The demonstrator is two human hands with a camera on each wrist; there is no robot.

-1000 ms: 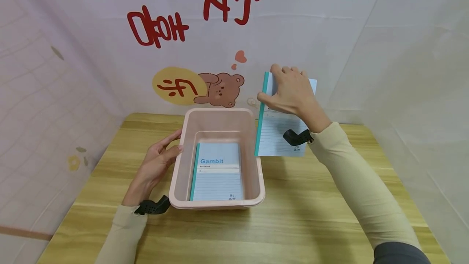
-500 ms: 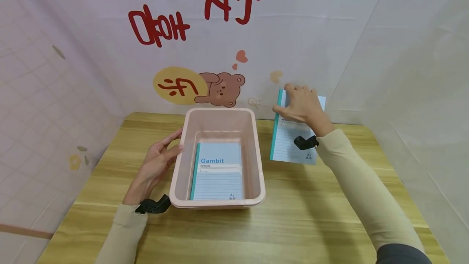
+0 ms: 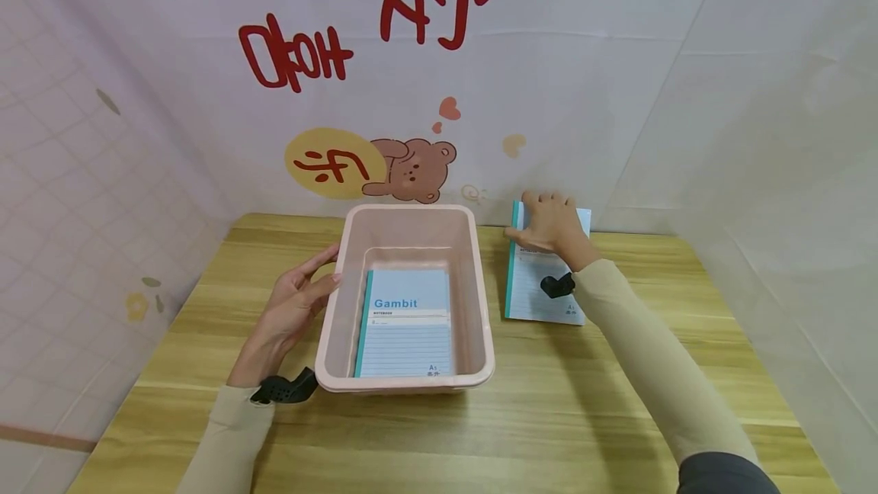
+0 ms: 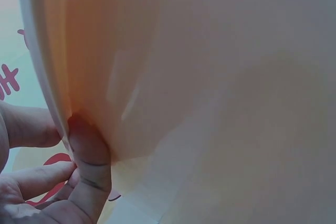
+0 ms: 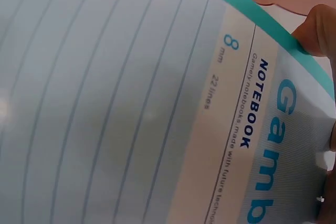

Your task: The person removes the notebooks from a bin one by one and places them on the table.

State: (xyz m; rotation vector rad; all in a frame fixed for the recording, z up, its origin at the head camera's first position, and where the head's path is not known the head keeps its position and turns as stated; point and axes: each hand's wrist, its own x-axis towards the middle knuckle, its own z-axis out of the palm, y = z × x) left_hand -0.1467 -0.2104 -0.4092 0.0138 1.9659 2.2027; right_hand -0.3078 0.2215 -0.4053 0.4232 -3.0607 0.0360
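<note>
A pink plastic bin (image 3: 485,326) stands on the table, with a light blue Gambit notebook (image 3: 405,334) lying inside. My left hand (image 3: 291,307) holds the bin's left rim; in the left wrist view the thumb (image 4: 90,145) and fingers pinch the wall from either side. To the right of the bin, my right hand (image 3: 552,226) grips a second light blue notebook (image 3: 545,292) with a teal spine, from above near its top end. In the right wrist view this notebook's lined cover (image 5: 131,93) fills most of the picture. Whether its underside touches the table cannot be told.
The wooden table (image 3: 411,448) ends at the back against a white printed cloth (image 3: 583,82) with a bear and red characters. More cloth hangs along the left and right sides. A black wrist camera (image 3: 286,387) is strapped to each wrist.
My right hand has carried the second notebook away from above the bin's right rim, to the right and down to the table's back right area. My left hand and the bin stay in place.
</note>
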